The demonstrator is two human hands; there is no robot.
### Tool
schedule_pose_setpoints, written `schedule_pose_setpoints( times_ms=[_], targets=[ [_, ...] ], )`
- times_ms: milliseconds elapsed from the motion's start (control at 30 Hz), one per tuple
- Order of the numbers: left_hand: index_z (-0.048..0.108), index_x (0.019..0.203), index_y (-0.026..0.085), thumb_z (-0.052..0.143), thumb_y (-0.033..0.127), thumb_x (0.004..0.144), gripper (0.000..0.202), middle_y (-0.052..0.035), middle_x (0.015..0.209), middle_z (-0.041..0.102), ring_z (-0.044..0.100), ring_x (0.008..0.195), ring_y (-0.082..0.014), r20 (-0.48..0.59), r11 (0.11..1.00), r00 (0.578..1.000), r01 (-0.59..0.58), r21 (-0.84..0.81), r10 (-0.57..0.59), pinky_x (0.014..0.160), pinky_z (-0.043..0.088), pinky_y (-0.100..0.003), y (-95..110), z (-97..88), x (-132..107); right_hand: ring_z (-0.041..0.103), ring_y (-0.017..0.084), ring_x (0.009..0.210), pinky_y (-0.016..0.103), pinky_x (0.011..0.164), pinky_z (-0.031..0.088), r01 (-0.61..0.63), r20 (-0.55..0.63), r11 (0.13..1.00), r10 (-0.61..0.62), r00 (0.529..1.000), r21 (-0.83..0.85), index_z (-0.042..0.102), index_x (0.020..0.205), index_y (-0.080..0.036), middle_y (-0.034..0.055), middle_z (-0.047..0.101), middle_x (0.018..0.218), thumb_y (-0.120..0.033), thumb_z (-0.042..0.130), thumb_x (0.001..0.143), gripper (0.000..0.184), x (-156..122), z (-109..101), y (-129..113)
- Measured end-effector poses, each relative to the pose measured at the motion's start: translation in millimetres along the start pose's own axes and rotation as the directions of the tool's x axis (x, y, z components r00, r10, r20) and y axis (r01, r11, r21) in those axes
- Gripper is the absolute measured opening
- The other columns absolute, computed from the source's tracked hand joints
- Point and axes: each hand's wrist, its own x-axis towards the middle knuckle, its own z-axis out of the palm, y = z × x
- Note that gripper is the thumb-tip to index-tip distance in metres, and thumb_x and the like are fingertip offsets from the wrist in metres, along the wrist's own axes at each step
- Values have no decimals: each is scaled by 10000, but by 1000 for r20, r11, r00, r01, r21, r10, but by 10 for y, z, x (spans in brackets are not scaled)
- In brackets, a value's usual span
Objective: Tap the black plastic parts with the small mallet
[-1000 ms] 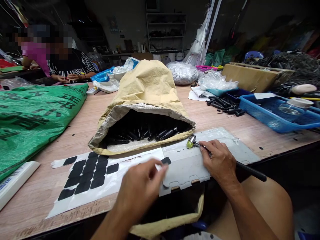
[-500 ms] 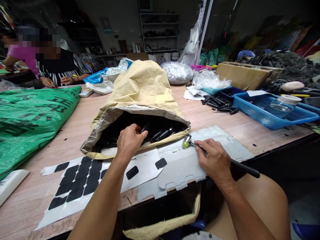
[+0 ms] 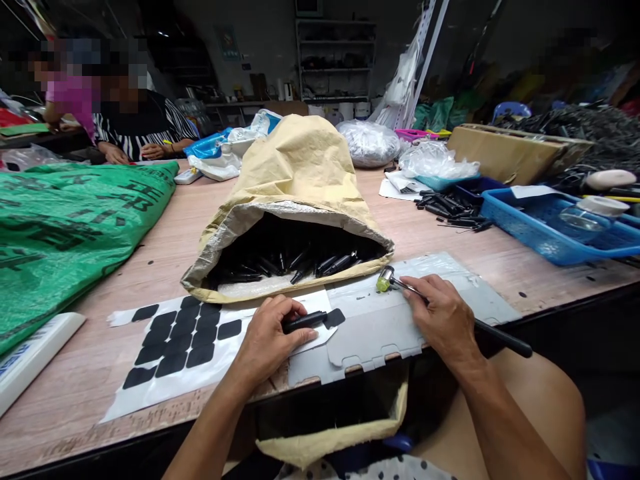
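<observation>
Between the thumb and fingers of my left hand is a black pen-like tube, held over the white sheet with black rounded squares. My right hand grips a small hammer by its black handle; the yellow-green and metal head is just above the grey board. Behind both hands lies a yellow sack, its mouth facing me, with several black tubes inside. What the fingers hide of the tube cannot be seen.
A green sack and a white box lie on the left. At right are a pile of black parts, a blue basket and a cardboard box. Another yellow sack's rim hangs below the table edge. Co-workers sit at far left.
My left hand has come out of the sack's mouth towards me, carrying a black tube to the sheet. My right hand still holds the hammer over the board. The view has shifted slightly.
</observation>
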Motion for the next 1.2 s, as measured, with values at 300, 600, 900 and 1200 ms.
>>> schedule_pose_setpoints(
  times_ms=[300,600,900,1200],
  targets=[
    [723,939,255,768,334,820,150,-9,906,679,560,944,-235,25,999,999,-37,-5,37,823,424,-340,-1,-17,-23,655,207,1013,372,922,529,63,29,854,-91,995,516,697,1227,-267,66,706,1069,-231,541,992,284,-3,-312,-680],
    [749,915,254,797,331,785,157,1,918,700,554,951,-233,32,1000,999,-7,-28,8,845,407,-349,1,-12,-16,618,173,881,317,792,532,146,142,773,-291,946,618,674,1280,-264,48,657,931,-167,485,1003,348,-66,-212,-1173],
    [719,806,231,801,308,755,123,8,853,680,556,904,-222,44,999,999,16,-31,-15,799,405,-326,2,-24,-9,584,171,830,294,738,513,255,188,861,-365,912,439,676,1279,-260,40,605,880,-31,450,923,480,-155,-146,-1260],
    [752,872,252,793,281,732,149,-3,895,707,570,952,-239,21,996,999,35,-76,-34,824,422,-346,-9,-14,-6,607,180,854,307,768,522,225,114,855,-310,944,467,659,1312,-279,49,623,898,-58,448,955,469,-199,-216,-1171]
  ],
)
